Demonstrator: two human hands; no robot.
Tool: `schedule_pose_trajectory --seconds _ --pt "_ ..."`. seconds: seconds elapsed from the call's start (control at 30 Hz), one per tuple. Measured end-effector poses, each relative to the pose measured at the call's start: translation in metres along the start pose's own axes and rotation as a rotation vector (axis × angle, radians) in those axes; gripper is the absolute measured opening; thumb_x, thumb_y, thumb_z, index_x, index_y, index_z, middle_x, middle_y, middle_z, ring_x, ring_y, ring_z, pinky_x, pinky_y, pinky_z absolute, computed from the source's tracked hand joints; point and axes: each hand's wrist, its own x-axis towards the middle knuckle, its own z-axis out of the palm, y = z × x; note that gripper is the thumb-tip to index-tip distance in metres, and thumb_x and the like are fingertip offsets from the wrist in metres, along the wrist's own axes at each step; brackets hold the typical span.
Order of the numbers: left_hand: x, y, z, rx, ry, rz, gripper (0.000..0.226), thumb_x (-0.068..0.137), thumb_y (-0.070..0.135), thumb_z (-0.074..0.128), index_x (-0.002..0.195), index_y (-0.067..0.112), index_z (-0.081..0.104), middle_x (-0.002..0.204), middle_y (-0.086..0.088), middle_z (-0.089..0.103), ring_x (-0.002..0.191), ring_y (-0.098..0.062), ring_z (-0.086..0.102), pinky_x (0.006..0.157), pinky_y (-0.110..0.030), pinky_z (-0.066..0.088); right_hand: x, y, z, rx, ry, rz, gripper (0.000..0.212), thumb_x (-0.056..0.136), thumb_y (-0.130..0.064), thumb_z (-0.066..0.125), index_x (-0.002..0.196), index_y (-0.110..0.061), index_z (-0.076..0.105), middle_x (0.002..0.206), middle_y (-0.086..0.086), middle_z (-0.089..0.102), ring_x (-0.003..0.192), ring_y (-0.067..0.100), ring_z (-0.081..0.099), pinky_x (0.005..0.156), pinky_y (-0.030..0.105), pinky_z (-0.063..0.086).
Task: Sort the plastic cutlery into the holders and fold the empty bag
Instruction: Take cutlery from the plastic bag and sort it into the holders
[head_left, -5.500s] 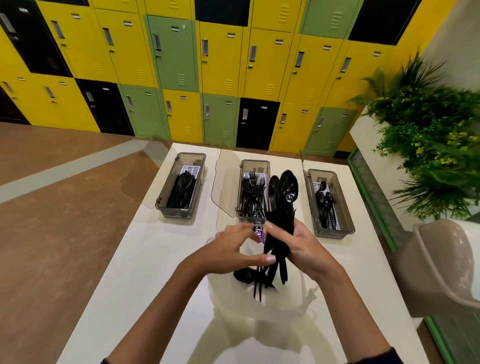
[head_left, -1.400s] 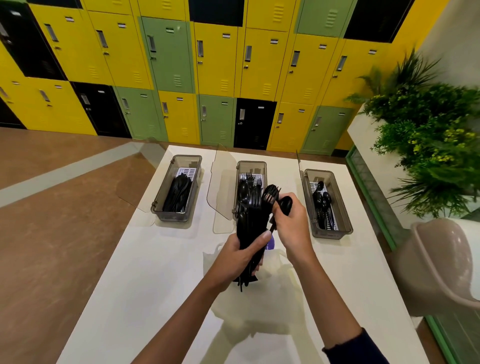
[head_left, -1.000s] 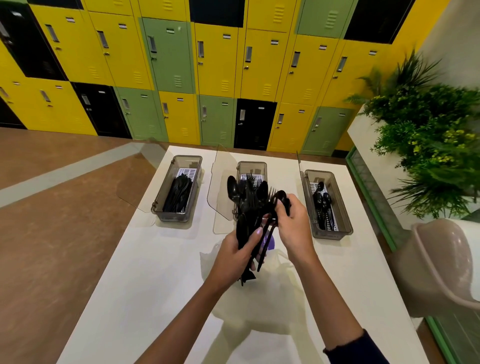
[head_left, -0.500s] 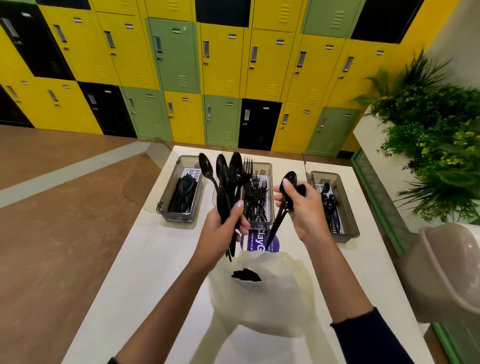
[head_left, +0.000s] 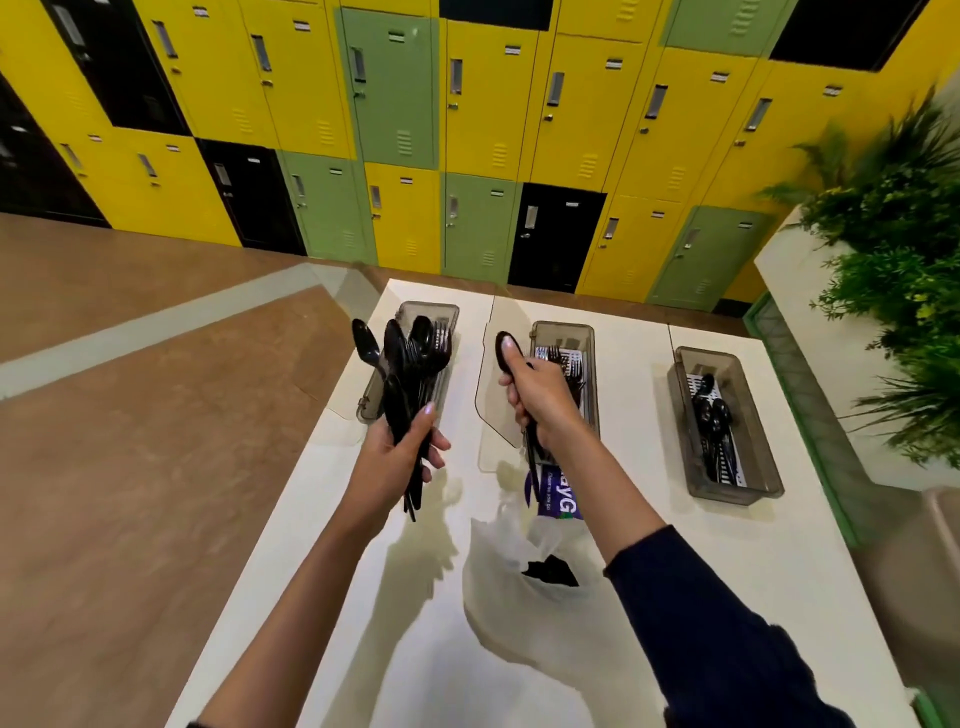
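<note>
Cutlery bunch (head_left: 410, 364): left fingers (head_left: 434, 449) grasp | spoon (head_left: 500, 345): right fingers (head_left: 514, 400) grasp | middle holder (head_left: 562, 326) part-hidden

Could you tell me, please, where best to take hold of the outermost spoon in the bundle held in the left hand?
Probably pinch the outermost spoon at its neck, just under the bowl, coming from above on the left. It fans away from the rest of the bundle, so that side is free; its handle is buried in the grip of the left hand.

Upright cutlery bunch (head_left: 410, 374), lone spoon (head_left: 502, 345), bag (head_left: 519, 618) (slumped)
</note>
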Motion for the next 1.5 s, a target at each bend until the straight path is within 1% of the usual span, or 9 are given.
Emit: schedule_pose_trajectory --seconds 0.23,0.5,0.77,1.0,1.17,1.23,1.3,1.4,1.5 --pt "0.013 0.0 0.021 0.016 -0.128 -0.016 0.024 0.098 0.025 0.048 0.093 0.003 0.056 0.067 -0.004 0.061 0.049 -0.007 0.055 0.045 -0.02 0.044 0.003 0.009 -0.02 -0.046 0.078 0.012 0.051 0.09 -0.056 0.051 0.06 -0.014 0.05 0.05 -0.001 0.041 0.043 0.011 0.034 0.042 0.022 0.025" --pt "0.022 0.004 0.098 0.081 -0.356 -0.038 0.023 0.099 0.023 0.048 0.097 0.001 0.055 0.069 -0.007 0.063 0.051 -0.012 0.058 0.045 -0.022 0.044 -0.002 0.015 -0.12 0.004 0.009 0.009 0.031 0.102 -0.024 0.038 0.079 -0.013 0.055 0.057 -0.003 0.033 0.042 0.007 0.024 0.038 0.017 0.019" --pt "0.009 -0.003 0.195 0.119 -0.478 -0.049 0.008 0.099 0.022 0.049 0.094 0.017 0.052 0.071 -0.005 0.065 0.053 -0.013 0.061 0.047 -0.024 0.046 0.017 0.041 -0.259 0.015 0.247 0.012 0.035 0.098 -0.036 0.048 0.078 -0.012 0.066 0.052 -0.008 0.052 0.038 0.004 0.038 0.035 0.015 0.028" --pt "-0.002 -0.02 0.244 0.053 -0.449 -0.114 0.009 0.098 0.02 0.05 0.094 0.015 0.057 0.071 -0.004 0.063 0.054 -0.011 0.057 0.048 -0.022 0.045 0.085 0.073 -0.305 0.065 0.388 0.019 0.032 0.102 -0.027 0.041 0.078 -0.015 0.059 0.061 -0.002 0.048 0.038 0.003 0.038 0.036 0.016 0.03" --pt "-0.006 -0.024 0.251 0.023 -0.374 -0.142 0.018 0.098 0.017 0.05 0.088 0.004 0.057 0.06 0.001 0.059 0.046 -0.005 0.052 0.046 -0.016 0.042 0.12 0.093 -0.302 0.028 0.301 0.081 0.023 0.098 -0.03 0.05 0.087 -0.011 0.057 0.076 0.004 0.057 0.062 0.015 0.052 0.061 0.027 0.044" --pt "-0.006 -0.024 0.252 0.008 -0.371 -0.139 0.018 0.098 0.017 0.049 0.09 0.002 0.057 0.06 0.001 0.059 0.046 -0.005 0.052 0.047 -0.016 0.043 0.123 0.098 -0.299 -0.093 0.245 0.127 0.034 0.096 -0.032 0.053 0.113 -0.004 0.059 0.105 0.01 0.061 0.094 0.023 0.059 0.083 0.03 0.043" --pt "-0.006 -0.025 0.254 0.009 -0.378 -0.133 0.02 0.098 0.017 0.049 0.091 0.0 0.057 0.059 0.003 0.06 0.047 -0.005 0.053 0.048 -0.016 0.043 0.118 0.096 -0.299 -0.189 0.247 0.123 0.05 0.096 -0.032 0.054 0.136 -0.004 0.046 0.133 0.012 0.051 0.123 0.026 0.049 0.094 0.029 0.036" --pt "-0.005 -0.026 0.258 0.011 -0.395 -0.132 0.024 0.098 0.018 0.048 0.092 -0.003 0.057 0.058 0.005 0.06 0.048 -0.006 0.052 0.049 -0.016 0.042 0.094 0.084 -0.296 -0.106 0.256 0.002 0.041 0.096 -0.035 0.053 0.127 -0.008 0.054 0.131 0.009 0.056 0.119 0.019 0.052 0.095 0.027 0.04" --pt "-0.006 -0.028 0.264 0.015 -0.41 -0.145 0.025 0.098 0.019 0.048 0.093 -0.003 0.056 0.06 0.005 0.06 0.049 -0.006 0.05 0.049 -0.016 0.041 0.059 0.072 -0.29 0.125 0.008 -0.027 0.043 0.095 -0.042 0.05 0.113 -0.005 0.061 0.103 0.006 0.066 0.095 0.016 0.064 0.085 0.031 0.053"
